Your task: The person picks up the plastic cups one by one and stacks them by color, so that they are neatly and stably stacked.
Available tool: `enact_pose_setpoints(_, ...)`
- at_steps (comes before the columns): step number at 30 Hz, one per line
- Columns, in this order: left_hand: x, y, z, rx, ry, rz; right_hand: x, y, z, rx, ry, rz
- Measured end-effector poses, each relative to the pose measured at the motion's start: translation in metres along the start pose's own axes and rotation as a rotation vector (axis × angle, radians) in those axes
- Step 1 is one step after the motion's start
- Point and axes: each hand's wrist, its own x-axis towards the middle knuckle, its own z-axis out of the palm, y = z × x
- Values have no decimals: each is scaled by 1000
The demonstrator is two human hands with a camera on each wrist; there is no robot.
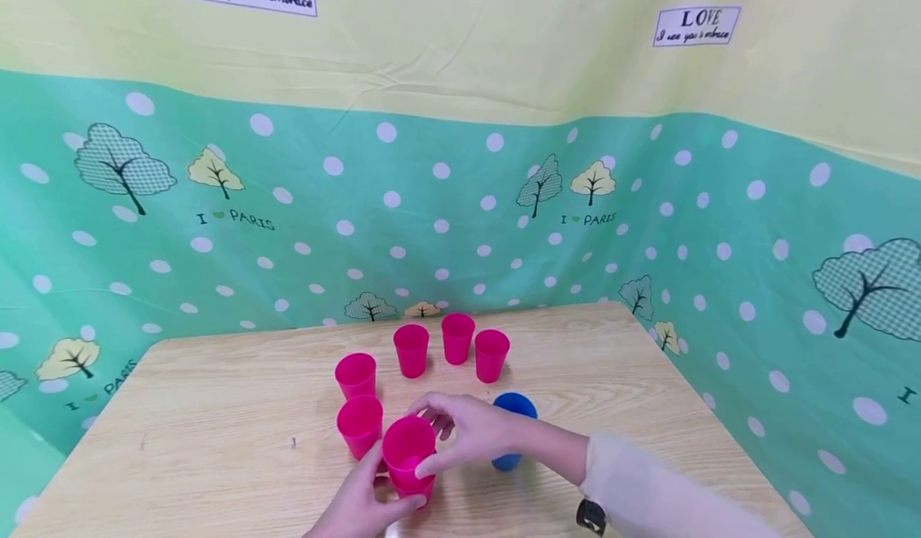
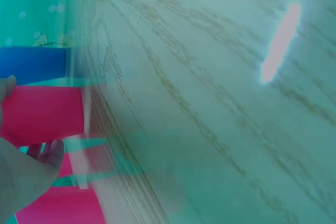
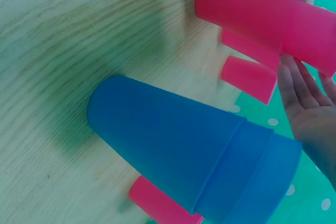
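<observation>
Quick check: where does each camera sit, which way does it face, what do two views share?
Head: on the head, facing forward and down at the table and pink stack; left hand and right hand show.
Left wrist: on that wrist, looking low across the table, turned sideways; left hand shows.
Right wrist: on that wrist, facing the blue stack; both hands show.
Head and right wrist share both hands at the pink stack.
</observation>
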Motion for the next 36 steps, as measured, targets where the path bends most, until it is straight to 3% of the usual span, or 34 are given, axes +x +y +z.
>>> enact_pose_setpoints(13, 0, -4, -1, 37, -19, 4, 0, 3, 7, -193, -14, -28)
enact_pose_setpoints(22, 0, -4, 0, 19, 13, 22, 2, 0, 4, -468, -39, -29)
enact_pose_setpoints(36, 0, -4, 0, 20, 5, 34, 2, -4, 2, -524, -75, -1)
